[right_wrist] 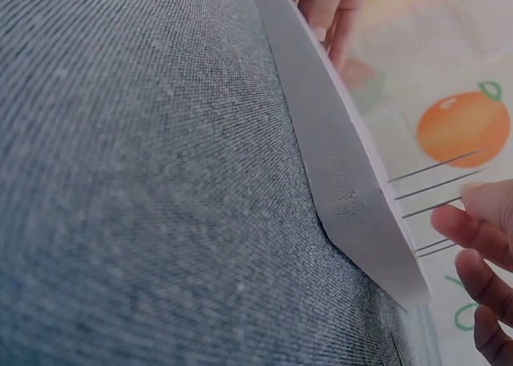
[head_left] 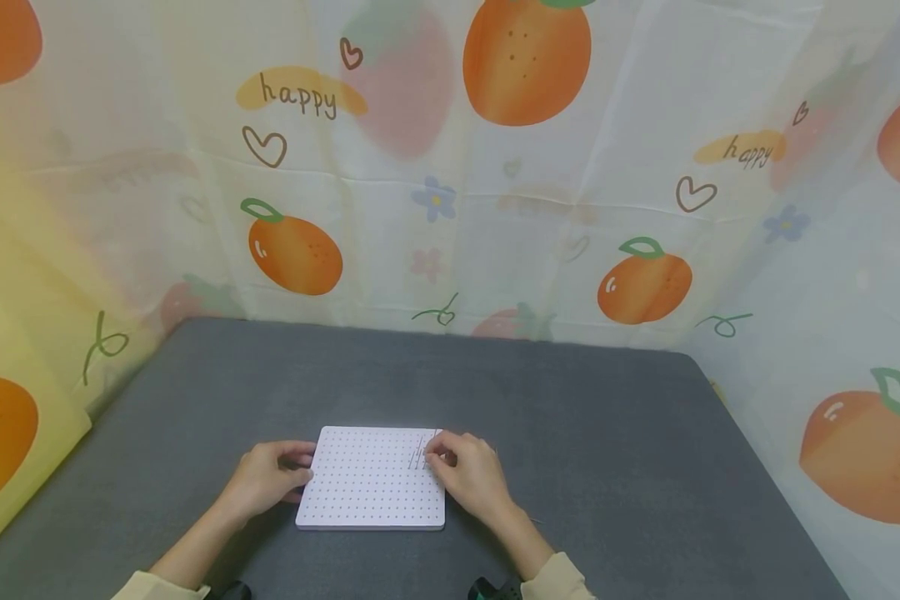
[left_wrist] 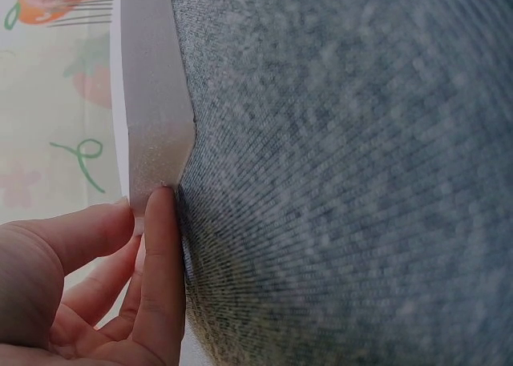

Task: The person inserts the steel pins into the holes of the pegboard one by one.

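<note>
A white board (head_left: 367,487) with rows of small holes lies flat on the grey table. My left hand (head_left: 264,477) grips its left edge; in the left wrist view the thumb is at the upper edge and a finger (left_wrist: 163,262) lies along the side wall. Several thin metal needles (right_wrist: 437,167) stand upright near the board's right end. Over that end is my right hand (head_left: 474,477), its thumb and index finger pinching the top of one needle (right_wrist: 433,207). The other fingers of this hand are loosely bent beside the board.
A thin needle-like line (head_left: 536,521) shows on the table (head_left: 607,450) to the right of the right wrist. Behind the table hangs a fruit-print curtain (head_left: 390,233). Dark objects (head_left: 491,588) sit by both sleeves at the front.
</note>
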Action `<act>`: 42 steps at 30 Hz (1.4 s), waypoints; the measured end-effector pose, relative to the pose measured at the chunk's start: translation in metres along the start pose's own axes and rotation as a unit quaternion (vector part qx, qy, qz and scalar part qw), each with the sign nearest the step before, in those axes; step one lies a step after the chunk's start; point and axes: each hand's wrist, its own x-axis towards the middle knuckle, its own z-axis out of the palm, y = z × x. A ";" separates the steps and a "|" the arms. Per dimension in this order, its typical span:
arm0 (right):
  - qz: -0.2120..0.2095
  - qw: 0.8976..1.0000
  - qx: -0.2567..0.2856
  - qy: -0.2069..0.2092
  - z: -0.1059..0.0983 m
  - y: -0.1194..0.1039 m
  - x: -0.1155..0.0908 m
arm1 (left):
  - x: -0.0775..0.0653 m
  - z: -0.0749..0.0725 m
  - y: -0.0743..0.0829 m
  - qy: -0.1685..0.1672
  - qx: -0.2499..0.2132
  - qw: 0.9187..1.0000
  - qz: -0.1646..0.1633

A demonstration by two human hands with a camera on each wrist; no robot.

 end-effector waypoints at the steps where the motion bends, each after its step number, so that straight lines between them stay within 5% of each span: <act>1: 0.000 1.000 -0.001 -0.001 0.000 0.000 0.000 | 0.000 0.000 0.000 0.000 0.000 1.000 -0.001; 16: -0.006 0.999 -0.027 -0.021 -0.001 0.002 -0.001 | -0.002 -0.001 0.001 0.001 0.002 1.000 -0.001; 29: -0.033 0.999 0.011 0.029 -0.022 0.010 -0.006 | -0.001 0.000 0.001 0.004 0.005 1.000 -0.001; 42: -0.055 0.996 0.066 0.028 -0.047 0.035 -0.012 | -0.001 -0.002 0.001 0.002 0.004 1.000 0.004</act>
